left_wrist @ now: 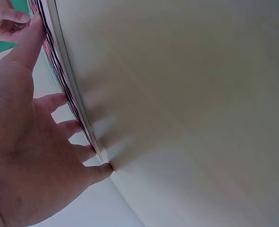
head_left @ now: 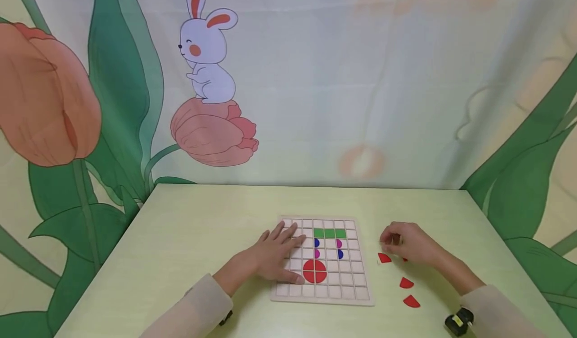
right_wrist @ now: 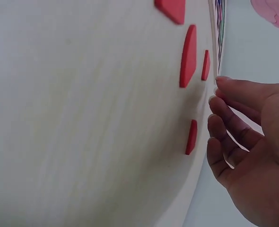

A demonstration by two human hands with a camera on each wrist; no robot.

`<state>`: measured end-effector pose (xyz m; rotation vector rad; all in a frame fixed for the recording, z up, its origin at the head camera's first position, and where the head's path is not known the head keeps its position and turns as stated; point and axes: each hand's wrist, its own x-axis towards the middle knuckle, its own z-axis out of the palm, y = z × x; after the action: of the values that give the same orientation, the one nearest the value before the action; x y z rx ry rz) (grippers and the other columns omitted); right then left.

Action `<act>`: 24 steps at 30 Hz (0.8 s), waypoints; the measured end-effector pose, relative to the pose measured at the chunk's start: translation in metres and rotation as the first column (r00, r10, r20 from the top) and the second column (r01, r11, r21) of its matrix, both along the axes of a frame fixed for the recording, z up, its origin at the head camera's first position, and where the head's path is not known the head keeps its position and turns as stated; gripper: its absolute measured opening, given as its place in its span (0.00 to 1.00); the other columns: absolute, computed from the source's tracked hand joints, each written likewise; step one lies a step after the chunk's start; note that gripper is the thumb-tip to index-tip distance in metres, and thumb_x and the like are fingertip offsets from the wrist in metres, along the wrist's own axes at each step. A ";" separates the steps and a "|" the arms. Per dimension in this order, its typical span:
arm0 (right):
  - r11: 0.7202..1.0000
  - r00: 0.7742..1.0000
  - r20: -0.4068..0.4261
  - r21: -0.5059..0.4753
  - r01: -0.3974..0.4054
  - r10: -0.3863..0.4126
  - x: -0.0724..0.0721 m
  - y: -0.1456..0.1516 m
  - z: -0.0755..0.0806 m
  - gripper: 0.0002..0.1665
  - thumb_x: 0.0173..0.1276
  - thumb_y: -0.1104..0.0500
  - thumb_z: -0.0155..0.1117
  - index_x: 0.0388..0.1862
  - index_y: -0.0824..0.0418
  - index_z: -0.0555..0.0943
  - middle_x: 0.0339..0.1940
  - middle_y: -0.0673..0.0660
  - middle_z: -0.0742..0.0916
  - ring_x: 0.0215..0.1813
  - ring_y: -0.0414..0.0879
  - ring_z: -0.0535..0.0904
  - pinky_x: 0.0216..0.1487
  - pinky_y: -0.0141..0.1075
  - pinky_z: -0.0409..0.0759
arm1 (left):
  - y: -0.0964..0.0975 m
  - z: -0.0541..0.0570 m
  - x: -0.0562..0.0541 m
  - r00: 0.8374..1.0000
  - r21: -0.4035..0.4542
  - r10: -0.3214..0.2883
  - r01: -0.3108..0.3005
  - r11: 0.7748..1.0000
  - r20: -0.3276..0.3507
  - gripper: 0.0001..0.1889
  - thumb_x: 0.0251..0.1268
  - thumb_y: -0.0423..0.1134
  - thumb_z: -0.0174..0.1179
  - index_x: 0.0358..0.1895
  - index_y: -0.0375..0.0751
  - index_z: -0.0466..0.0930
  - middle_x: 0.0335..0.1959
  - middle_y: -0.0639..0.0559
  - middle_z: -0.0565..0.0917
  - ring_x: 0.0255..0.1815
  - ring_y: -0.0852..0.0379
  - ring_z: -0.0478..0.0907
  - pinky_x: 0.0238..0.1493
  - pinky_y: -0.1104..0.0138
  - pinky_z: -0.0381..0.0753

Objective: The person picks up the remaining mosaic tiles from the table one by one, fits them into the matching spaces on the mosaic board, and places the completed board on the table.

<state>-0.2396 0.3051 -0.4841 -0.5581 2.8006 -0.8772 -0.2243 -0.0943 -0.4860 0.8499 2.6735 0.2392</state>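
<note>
While the left hand (head_left: pixel 276 255), released with fingers spread, rests on the left side of the grid board (head_left: pixel 347 293), the right hand (head_left: pixel 409 241) is positioned at the red pieces (head_left: pixel 406 282), fingers bent; whether its fingertips grasp anything cannot be told. The board lies flat on the counter (head_left: pixel 194 233). Four loose red pieces lie right of the board, one partly hidden by the right hand. The board carries three green squares (head_left: pixel 329 233), blue half-circles (head_left: pixel 317 243), pink half-circles (head_left: pixel 339 244) and a red circle (head_left: pixel 320 265).
</note>
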 end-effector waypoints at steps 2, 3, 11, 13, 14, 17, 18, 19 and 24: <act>1.000 0.999 0.020 -0.001 -0.031 0.031 0.003 0.002 0.003 0.08 0.67 0.63 0.78 0.41 0.55 0.87 0.34 0.47 0.83 0.38 0.46 0.77 0.33 0.32 0.81 | 0.003 0.000 -0.001 1.000 0.000 0.000 0.000 1.000 0.000 0.57 0.61 0.78 0.62 0.88 0.56 0.50 0.90 0.47 0.42 0.88 0.37 0.33 0.81 0.34 0.46; 0.999 0.999 0.025 0.002 -0.046 0.046 0.004 0.003 0.004 0.08 0.66 0.63 0.79 0.41 0.55 0.87 0.34 0.47 0.83 0.38 0.45 0.77 0.34 0.32 0.81 | 0.004 0.000 -0.002 1.000 -0.002 0.003 -0.003 1.000 0.000 0.57 0.61 0.78 0.62 0.88 0.56 0.50 0.90 0.47 0.42 0.88 0.37 0.33 0.81 0.35 0.46; 0.993 0.995 -0.004 0.062 -0.103 0.104 0.005 0.005 0.000 0.11 0.63 0.59 0.82 0.41 0.53 0.88 0.35 0.45 0.83 0.38 0.43 0.76 0.38 0.32 0.80 | 0.006 0.001 -0.004 1.000 -0.005 0.022 -0.022 1.000 -0.003 0.57 0.61 0.78 0.62 0.88 0.56 0.50 0.90 0.47 0.42 0.88 0.37 0.33 0.81 0.35 0.46; 0.993 0.996 -0.015 0.080 -0.084 0.085 0.005 0.003 -0.001 0.11 0.63 0.59 0.83 0.40 0.52 0.87 0.34 0.45 0.82 0.38 0.43 0.76 0.38 0.32 0.80 | 0.006 0.001 -0.004 1.000 0.004 0.019 -0.019 1.000 -0.001 0.57 0.62 0.78 0.62 0.88 0.55 0.50 0.90 0.47 0.42 0.88 0.37 0.33 0.81 0.34 0.46; 0.993 0.997 -0.017 0.084 -0.078 0.079 0.005 0.002 -0.002 0.11 0.63 0.60 0.83 0.39 0.52 0.87 0.34 0.45 0.82 0.38 0.43 0.75 0.38 0.32 0.79 | 0.006 0.002 -0.004 1.000 0.006 0.019 -0.019 1.000 0.000 0.57 0.62 0.78 0.62 0.88 0.55 0.50 0.90 0.47 0.42 0.88 0.37 0.33 0.81 0.34 0.45; 0.995 0.998 -0.010 0.078 -0.068 0.069 0.005 0.001 -0.002 0.12 0.63 0.61 0.82 0.39 0.52 0.85 0.34 0.46 0.82 0.39 0.44 0.75 0.38 0.33 0.79 | 0.006 0.002 -0.005 1.000 0.002 0.024 -0.024 1.000 0.000 0.57 0.61 0.78 0.62 0.88 0.55 0.50 0.90 0.47 0.42 0.88 0.37 0.33 0.81 0.34 0.46; 0.995 0.998 -0.007 0.074 -0.067 0.068 0.005 0.000 -0.002 0.12 0.63 0.61 0.82 0.39 0.52 0.85 0.35 0.47 0.82 0.39 0.44 0.75 0.39 0.33 0.79 | 0.006 0.002 -0.005 1.000 0.000 0.027 -0.027 1.000 0.001 0.57 0.61 0.78 0.62 0.88 0.56 0.50 0.90 0.47 0.42 0.88 0.37 0.33 0.81 0.34 0.46; 0.995 0.998 -0.006 0.068 -0.069 0.070 0.004 0.000 -0.002 0.12 0.63 0.61 0.82 0.39 0.52 0.85 0.35 0.47 0.81 0.39 0.45 0.75 0.39 0.33 0.79 | 0.007 0.002 -0.005 1.000 -0.002 0.030 -0.030 1.000 0.001 0.57 0.61 0.77 0.62 0.88 0.56 0.50 0.90 0.47 0.42 0.88 0.37 0.33 0.81 0.34 0.46; 0.997 0.997 0.005 0.023 -0.076 0.075 0.004 0.002 -0.001 0.15 0.63 0.63 0.81 0.39 0.52 0.81 0.34 0.48 0.81 0.40 0.46 0.75 0.40 0.33 0.78 | 0.008 0.001 -0.007 1.000 -0.011 0.029 -0.029 1.000 -0.004 0.57 0.61 0.78 0.62 0.88 0.57 0.50 0.90 0.48 0.42 0.88 0.37 0.33 0.82 0.35 0.46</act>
<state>-0.2358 0.3066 -0.4854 -0.6530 2.7622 -0.8284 -0.2315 -0.0861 -0.4851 0.8091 2.6897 0.2293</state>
